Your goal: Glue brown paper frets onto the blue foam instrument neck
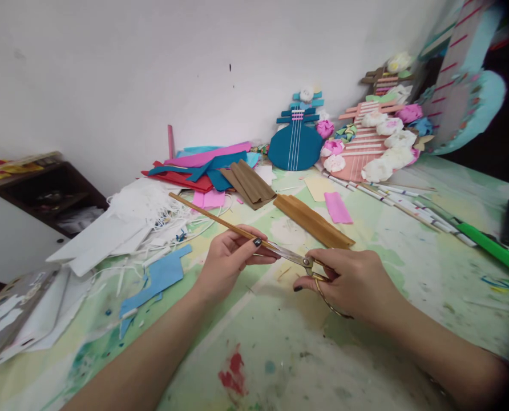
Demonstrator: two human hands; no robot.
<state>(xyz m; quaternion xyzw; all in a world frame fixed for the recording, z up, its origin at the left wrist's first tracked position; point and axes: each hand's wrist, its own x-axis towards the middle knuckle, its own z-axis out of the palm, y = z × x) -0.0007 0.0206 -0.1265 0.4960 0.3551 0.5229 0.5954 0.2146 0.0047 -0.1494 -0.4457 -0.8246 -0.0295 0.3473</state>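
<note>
Mid-cut, by the look of it. Left hand (233,254) closed in a pinch, thumb over fingertips, gripping the near end of a long thin brown strip (207,213) that slants up and away to the left above the counter (280,354). Right hand (348,279) curled around the gold scissors (295,260), fingers through the lower loop, blades pointing left and meeting the strip right at the left fingertips. Blades close together, almost shut; hard to tell whether already biting into the strip or only laid along it.

Next move probably calls for keeping the strip taut and level, holding the pinching fingertips clear of the blade tips, and closing the blades straight so the narrow strip does not twist or slip sideways.

Just beyond the hands, folded brown card (314,221) and a pink slip (338,207); to the left, a blue paper scrap (160,277) and a heap of white trimmings (143,208); against the wall, a blue paper guitar (296,142).
</note>
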